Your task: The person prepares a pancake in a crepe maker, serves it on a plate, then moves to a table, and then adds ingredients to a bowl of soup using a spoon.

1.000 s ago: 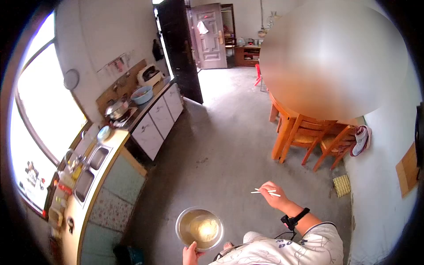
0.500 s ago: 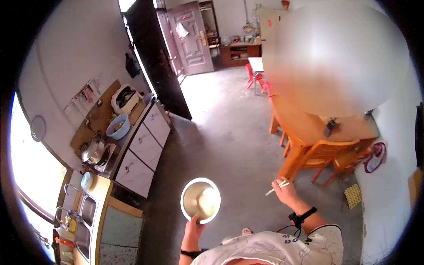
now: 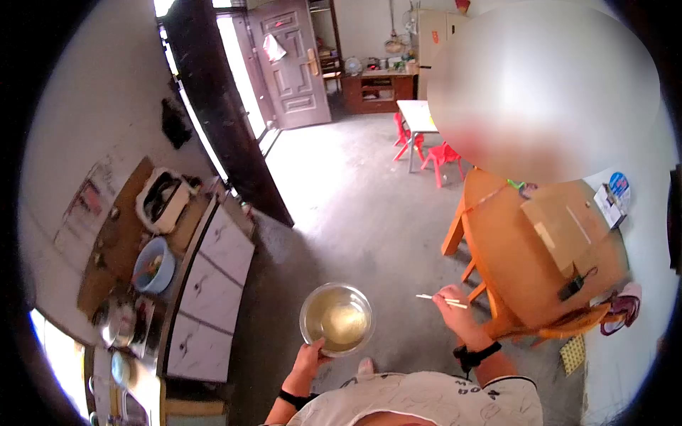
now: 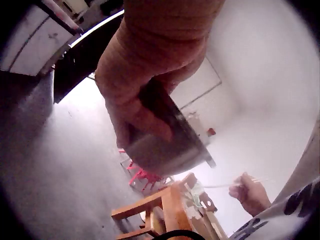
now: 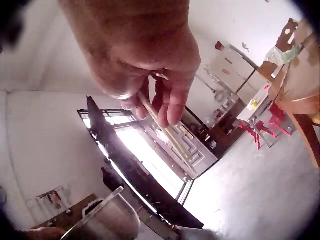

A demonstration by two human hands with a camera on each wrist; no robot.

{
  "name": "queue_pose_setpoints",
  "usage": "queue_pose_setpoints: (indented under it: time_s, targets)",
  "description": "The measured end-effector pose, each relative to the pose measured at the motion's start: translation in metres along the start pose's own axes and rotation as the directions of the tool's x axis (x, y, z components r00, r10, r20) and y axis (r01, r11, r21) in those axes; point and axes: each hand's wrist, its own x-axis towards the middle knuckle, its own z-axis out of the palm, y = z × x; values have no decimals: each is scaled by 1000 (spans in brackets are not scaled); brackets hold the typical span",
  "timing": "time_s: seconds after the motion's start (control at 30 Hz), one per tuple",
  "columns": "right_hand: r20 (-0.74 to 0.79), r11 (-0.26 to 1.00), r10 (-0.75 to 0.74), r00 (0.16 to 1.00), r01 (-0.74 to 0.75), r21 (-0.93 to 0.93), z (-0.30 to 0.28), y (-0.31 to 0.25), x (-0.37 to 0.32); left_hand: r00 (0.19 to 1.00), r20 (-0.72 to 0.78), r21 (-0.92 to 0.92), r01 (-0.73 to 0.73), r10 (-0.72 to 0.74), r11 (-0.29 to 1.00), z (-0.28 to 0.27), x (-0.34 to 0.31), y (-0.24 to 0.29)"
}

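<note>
Bowl: a deep metal bowl up in the air above the floor, well left of the wooden tabletop, mouth facing the head camera.
Left hand: here it is, thumb at the bowl's near rim, fingers curled against the outer wall.
Right hand: and this one, fingers bent in, pinching a pair of chopsticks just left of the tabletop, clear of the bowl.
Bowl's inside: a pale yellowish patch; liquid or reflection, can't tell.
Bowl's handling: stiff, probably light, likely slippery if wet; thumb over rim, fingers supporting beneath looks safest, since a one-sided hold could tip.
Chopsticks' handling: thin, light, rigid; best pinched away from the tips.
</note>
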Motion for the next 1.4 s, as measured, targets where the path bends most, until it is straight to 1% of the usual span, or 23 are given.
queue_pose_setpoints:
  time_s: [0.03,0.1,0.17,0.2,0.23,0.3,0.33,0.37,0.4,0.43,0.5,0.57,0.6,0.67,0.7,0.77,0.8,0.9,0.97,1.1,1.17,1.37,1.4]
  targets:
    - [-24,1000,14,1000,-14,-23,13,21,40,999,35,46,32,-34,998,9,52,29]
    - [-89,996,27,996,-20,86,7,14,69,998,47,84,37,-41,996,31,74,60]
    - [-176,987,64,982,-36,157,34,42,129,991,121,143,42,-60,989,48,155,101]
    - [-226,975,56,973,-4,224,13,31,122,991,129,142,28,-46,989,65,133,100]
    - [-257,974,78,963,-19,227,44,62,165,993,107,148,30,-46,989,77,194,124]
    - [-266,946,42,963,48,322,47,76,202,996,83,134,26,-37,991,99,226,149]
    - [-259,960,-53,964,120,252,67,99,240,990,133,146,17,-37,989,101,270,153]
    - [-263,962,-37,964,105,253,70,113,267,983,186,148,-16,-12,989,114,297,168]
    - [-207,951,1,978,63,302,52,101,268,984,177,154,-16,-12,988,126,281,174]
    - [-168,934,60,984,5,358,67,128,321,982,189,182,-23,-12,983,142,331,206]
    - [-219,927,56,974,31,375,58,136,375,995,96,74,16,-23,997,161,335,235]
    - [-192,924,168,967,-86,374,70,166,442,996,78,54,35,-39,998,170,390,273]
    - [-200,925,164,966,-80,371,60,157,457,996,79,7,-32,31,999,177,378,293]
    - [-264,923,186,946,-76,377,81,199,515,997,60,-34,-54,56,998,194,428,321]
    - [-275,926,174,946,-62,372,61,185,507,995,69,-38,-67,69,997,193,401,324]
    - [-293,949,155,944,-60,310,88,239,575,992,96,-70,-79,85,994,200,484,346]
    - [-299,950,149,942,-53,307,76,236,584,992,79,-83,-94,101,992,210,479,357]
    - [-329,970,189,925,-124,207,115,316,660,995,91,-56,-22,27,998,224,613,391]
    - [-405,999,32,914,-27,18,100,332,700,988,150,-36,-16,21,999,238,640,420]
    - [-476,968,54,878,-163,-190,102,400,777,986,158,86,37,-50,996,285,765,484]
    - [-512,968,63,857,-177,-178,75,403,791,988,148,106,24,-39,994,310,769,512]
    - [-533,940,167,829,-297,-168,74,502,869,986,162,135,18,-40,991,371,869,570]
    - [-518,927,187,835,-324,-188,89,547,890,987,144,150,43,-65,988,382,904,566]
